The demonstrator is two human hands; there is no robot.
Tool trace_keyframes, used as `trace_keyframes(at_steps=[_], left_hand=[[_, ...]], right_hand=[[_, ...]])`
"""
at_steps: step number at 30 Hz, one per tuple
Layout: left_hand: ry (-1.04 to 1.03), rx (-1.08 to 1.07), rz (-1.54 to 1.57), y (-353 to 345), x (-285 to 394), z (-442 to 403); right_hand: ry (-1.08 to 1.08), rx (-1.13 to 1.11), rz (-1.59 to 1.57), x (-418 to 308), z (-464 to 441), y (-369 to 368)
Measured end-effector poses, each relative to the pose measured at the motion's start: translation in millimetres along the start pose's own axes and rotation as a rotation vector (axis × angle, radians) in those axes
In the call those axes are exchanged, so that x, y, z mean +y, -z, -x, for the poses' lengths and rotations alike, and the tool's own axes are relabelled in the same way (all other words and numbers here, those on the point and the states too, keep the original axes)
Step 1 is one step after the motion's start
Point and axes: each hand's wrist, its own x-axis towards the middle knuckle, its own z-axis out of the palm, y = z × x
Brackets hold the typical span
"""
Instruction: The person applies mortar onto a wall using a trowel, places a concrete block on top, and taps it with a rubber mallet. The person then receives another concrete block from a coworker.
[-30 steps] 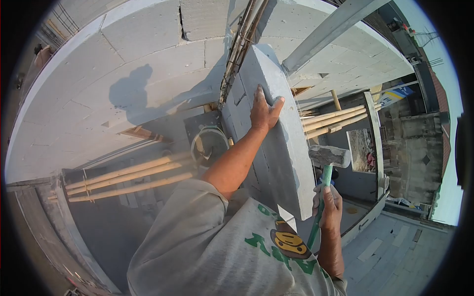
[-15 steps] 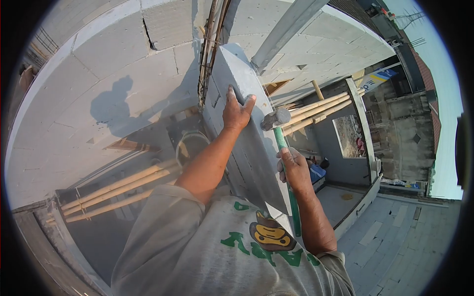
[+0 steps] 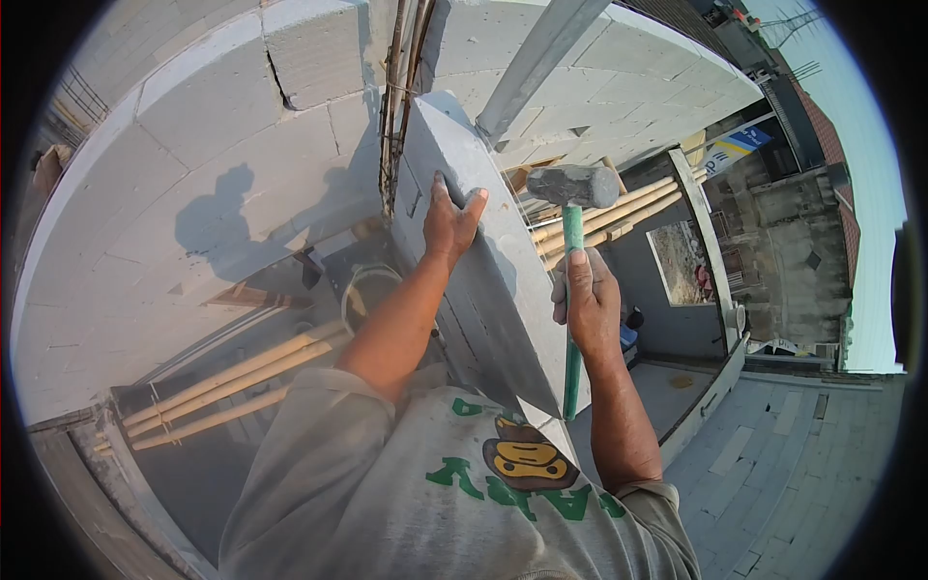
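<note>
A long pale grey concrete block [image 3: 512, 275] sits lengthwise on top of the wall in front of me, its side face in shade. My left hand [image 3: 452, 220] lies across the block's upper edge, thumb on one side and fingers on the other. In my right hand [image 3: 592, 295] is a mallet [image 3: 573, 227] with a green handle and a dusty grey head, gripped partway down the handle. The mallet's head is raised to the right of the block, apart from it. Some fingers of my right hand are hidden behind the handle.
Steel rebar [image 3: 394, 116] rises at the block's far end, beside a slanted metal beam [image 3: 541, 63]. A pale block wall [image 3: 222, 135] curves on the left. Below stand a bucket [image 3: 370, 290] and bamboo poles [image 3: 232, 382]; more bamboo poles [image 3: 628, 215] lie at right.
The mallet has swung up and to the right, away from the block, its handle now more upright. My left hand has stayed on the block; the whole view shifted slightly.
</note>
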Motion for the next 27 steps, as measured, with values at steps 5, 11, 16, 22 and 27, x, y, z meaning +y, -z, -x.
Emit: trace_keyframes(at_steps=[5,11,16,22,27], left_hand=[[0.006,0.025,-0.056,-3,1,-3],[0.011,0.03,-0.082,-2,1,1],[-0.029,0.022,0.019,-2,-3,-1],[0.074,-0.022,-0.021,4,14,4],[0.019,0.012,-0.045,0,5,-3]], right_hand=[[-0.235,-0.147,0.147,43,-13,-19],[-0.236,-0.139,-0.051,31,-3,-9],[-0.043,-0.032,-0.188,-12,6,8],[-0.04,-0.052,0.034,24,-2,-4],[-0.25,-0.099,0.062,47,-6,-19]])
